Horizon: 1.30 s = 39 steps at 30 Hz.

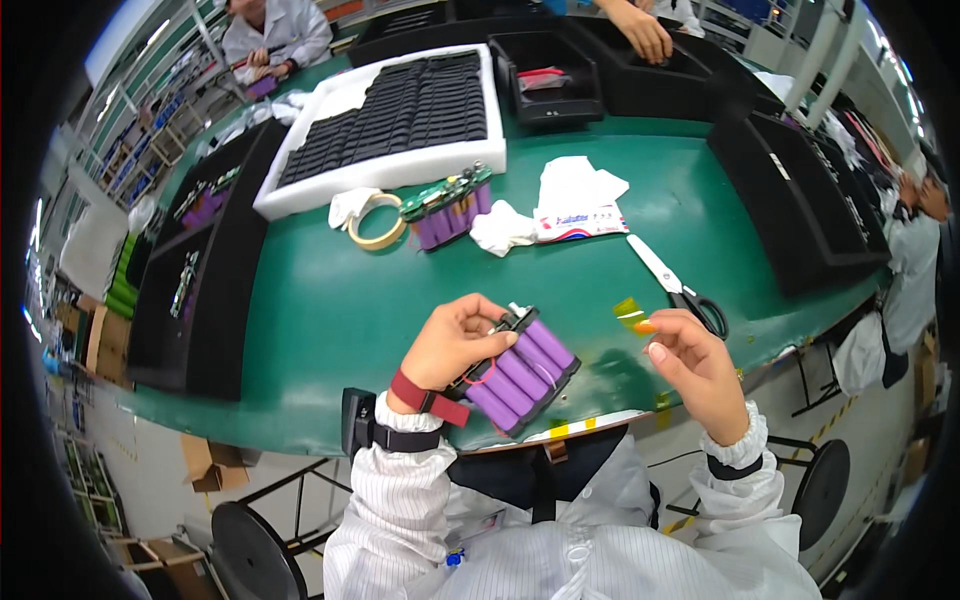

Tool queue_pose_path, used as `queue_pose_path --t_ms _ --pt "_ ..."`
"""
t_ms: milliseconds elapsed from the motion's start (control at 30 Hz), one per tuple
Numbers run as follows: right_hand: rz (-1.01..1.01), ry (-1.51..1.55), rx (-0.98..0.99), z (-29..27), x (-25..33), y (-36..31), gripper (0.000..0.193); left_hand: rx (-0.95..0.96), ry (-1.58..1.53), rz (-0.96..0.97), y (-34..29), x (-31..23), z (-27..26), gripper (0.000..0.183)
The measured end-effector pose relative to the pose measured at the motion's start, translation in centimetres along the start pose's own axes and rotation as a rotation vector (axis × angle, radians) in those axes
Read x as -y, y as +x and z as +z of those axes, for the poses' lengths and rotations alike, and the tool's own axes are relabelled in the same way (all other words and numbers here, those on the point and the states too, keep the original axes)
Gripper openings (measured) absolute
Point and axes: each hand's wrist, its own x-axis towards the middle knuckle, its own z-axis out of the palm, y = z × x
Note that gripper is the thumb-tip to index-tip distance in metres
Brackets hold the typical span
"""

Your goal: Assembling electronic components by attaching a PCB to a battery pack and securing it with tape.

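My left hand (455,345) is closed around a battery pack (522,378) with a row of purple cylindrical cells in a black frame. It is held tilted near the table's front edge, and a thin red wire crosses the cells close to my wrist. Just right of the pack, my right hand (695,365) has a small strip of clear yellow tape (630,315) at its bent fingertips. Beyond that hand lie scissors (668,275) with white blades and black handles. A second purple battery pack (447,215), topped by a green circuit board, stands farther back.
A tape roll (377,225), crumpled white tissue (505,228) and a white tube (580,222) lie mid-table. Behind them, a white foam tray (380,165) holds black parts. Black bins (800,215) line both sides. Across the table, a co-worker's hand (640,32) reaches into a bin.
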Motion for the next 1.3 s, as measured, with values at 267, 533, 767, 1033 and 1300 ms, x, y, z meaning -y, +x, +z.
queue_pose_path --t_ms 267,533,767,1033,1300 --pt "-0.031 -0.115 0.353 5.0 1.6 3.9 0.019 0.003 0.014 0.006 -0.6 0.8 -0.3 0.022" --pt "0.014 -0.127 0.402 6.2 1.0 5.8 0.022 0.016 0.03 0.023 -0.4 1.0 -0.2 0.025" --pt "-0.114 -0.384 0.437 5.3 1.3 7.1 0.016 0.067 -0.005 0.024 0.3 0.3 -0.2 0.026" --pt "-0.127 -0.392 0.512 5.0 0.7 6.9 0.016 0.222 0.143 0.08 1.3 -1.4 -0.5 0.029" --pt "-0.108 -0.491 0.462 6.1 -0.1 7.1 0.015 0.227 0.078 0.07 1.8 -0.7 -0.6 0.03"
